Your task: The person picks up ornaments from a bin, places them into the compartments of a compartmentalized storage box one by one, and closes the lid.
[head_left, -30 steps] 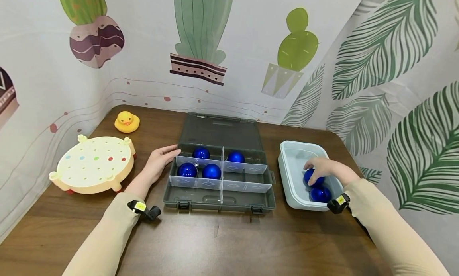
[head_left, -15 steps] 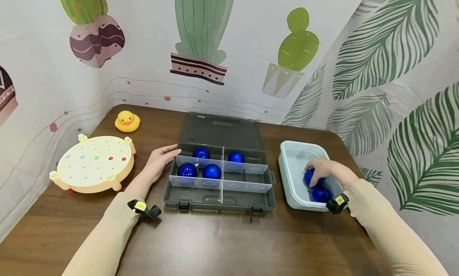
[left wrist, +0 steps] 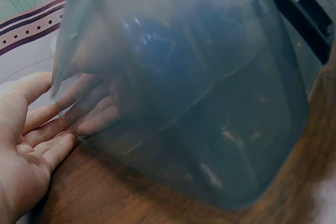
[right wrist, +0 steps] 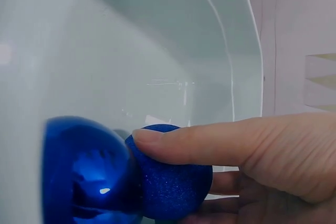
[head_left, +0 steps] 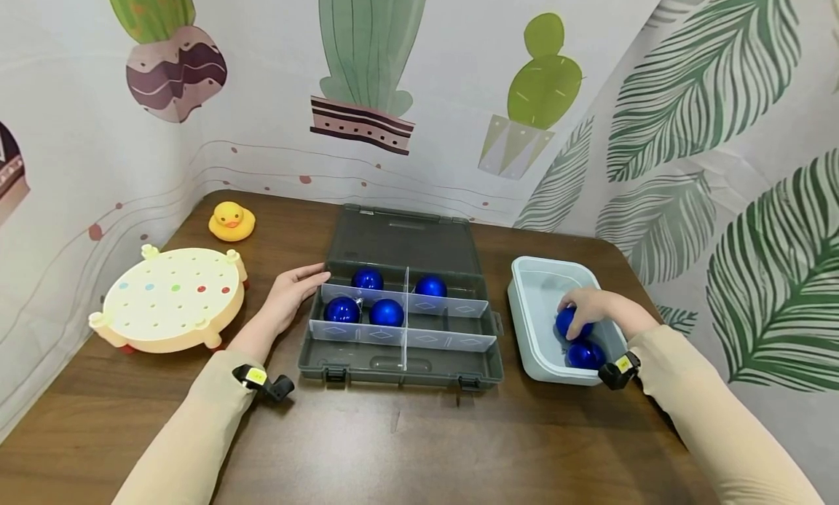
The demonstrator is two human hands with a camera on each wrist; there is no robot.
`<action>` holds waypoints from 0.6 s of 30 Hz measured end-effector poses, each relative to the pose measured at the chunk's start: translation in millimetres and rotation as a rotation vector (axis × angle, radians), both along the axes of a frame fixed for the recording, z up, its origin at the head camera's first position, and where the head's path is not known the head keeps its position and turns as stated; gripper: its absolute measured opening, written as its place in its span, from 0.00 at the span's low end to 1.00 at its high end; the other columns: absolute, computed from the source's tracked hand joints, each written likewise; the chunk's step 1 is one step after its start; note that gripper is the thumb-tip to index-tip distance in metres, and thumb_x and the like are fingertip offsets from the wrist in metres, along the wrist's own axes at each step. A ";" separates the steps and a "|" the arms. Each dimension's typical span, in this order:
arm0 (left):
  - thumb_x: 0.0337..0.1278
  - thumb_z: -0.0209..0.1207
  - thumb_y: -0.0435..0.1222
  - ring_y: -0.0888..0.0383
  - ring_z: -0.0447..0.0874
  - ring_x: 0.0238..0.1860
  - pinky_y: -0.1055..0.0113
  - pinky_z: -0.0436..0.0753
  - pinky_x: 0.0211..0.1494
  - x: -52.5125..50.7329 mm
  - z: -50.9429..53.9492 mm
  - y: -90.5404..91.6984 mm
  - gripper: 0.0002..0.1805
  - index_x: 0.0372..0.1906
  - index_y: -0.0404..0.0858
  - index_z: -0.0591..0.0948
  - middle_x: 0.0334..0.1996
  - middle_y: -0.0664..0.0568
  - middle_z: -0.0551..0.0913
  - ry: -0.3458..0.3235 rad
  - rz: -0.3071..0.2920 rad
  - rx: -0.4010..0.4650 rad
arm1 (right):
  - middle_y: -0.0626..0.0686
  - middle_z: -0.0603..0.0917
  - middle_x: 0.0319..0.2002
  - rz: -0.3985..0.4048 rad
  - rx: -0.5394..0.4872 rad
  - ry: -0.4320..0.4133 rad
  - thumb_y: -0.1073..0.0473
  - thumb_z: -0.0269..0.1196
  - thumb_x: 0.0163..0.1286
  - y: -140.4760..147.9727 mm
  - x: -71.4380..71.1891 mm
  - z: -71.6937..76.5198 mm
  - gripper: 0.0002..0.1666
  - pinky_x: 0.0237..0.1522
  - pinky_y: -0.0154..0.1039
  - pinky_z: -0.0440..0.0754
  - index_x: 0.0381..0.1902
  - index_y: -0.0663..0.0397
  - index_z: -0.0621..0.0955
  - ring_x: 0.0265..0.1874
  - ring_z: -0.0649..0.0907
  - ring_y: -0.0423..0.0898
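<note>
My right hand (head_left: 585, 306) reaches into a pale blue plastic tub (head_left: 526, 330) and grips a glittery blue Christmas ball (right wrist: 176, 190), thumb on the near side and fingers round the far side. Touching it in the tub is a shiny blue ball (right wrist: 97, 174). At the tub's left stands a dark see-through divider box (head_left: 400, 377) with its lid (head_left: 406, 239) laid back. Several blue balls (head_left: 387, 313) sit in its back and middle compartments. My left hand (head_left: 291, 299) rests with extended fingers against the box's left side; through the wall its fingers (left wrist: 97, 116) show.
A cream round pegboard stand (head_left: 173, 297) with short legs stands at the left of the wooden table (head_left: 367, 447). Behind it sits a yellow rubber duck (head_left: 232, 222). A printed cloth (head_left: 262, 89) hangs along the table's back edge.
Hardly anything differs. My right hand's fingers have shifted slightly on the glittery ball inside the tub, while my left hand stays at the box.
</note>
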State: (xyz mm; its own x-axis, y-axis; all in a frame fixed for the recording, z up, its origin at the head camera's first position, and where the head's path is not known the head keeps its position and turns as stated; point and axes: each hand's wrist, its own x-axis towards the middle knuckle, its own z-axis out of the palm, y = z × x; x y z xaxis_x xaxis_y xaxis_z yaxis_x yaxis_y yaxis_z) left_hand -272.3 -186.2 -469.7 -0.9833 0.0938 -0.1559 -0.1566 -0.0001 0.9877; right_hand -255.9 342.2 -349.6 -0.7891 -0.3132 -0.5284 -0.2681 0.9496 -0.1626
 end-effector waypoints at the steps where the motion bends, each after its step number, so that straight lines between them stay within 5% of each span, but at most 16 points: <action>1: 0.67 0.59 0.43 0.78 0.75 0.50 0.63 0.67 0.72 0.2 0.2 0.0 0.33 0.71 0.32 0.66 0.71 0.41 0.66 0.000 0.000 0.000 | 0.70 0.80 0.49 -0.001 -0.002 0.001 0.59 0.74 0.49 -0.5 0.5 1.2 0.33 0.54 0.56 0.78 0.51 0.72 0.78 0.49 0.79 0.61; 18: 0.68 0.58 0.42 0.71 0.74 0.56 0.60 0.63 0.75 -2.6 -2.5 -1.6 0.33 0.72 0.33 0.65 0.72 0.44 0.66 -0.017 -0.005 0.013 | 0.71 0.80 0.52 -0.045 -0.080 0.084 0.58 0.76 0.50 -3.1 -2.1 22.8 0.37 0.50 0.55 0.80 0.55 0.70 0.77 0.49 0.78 0.61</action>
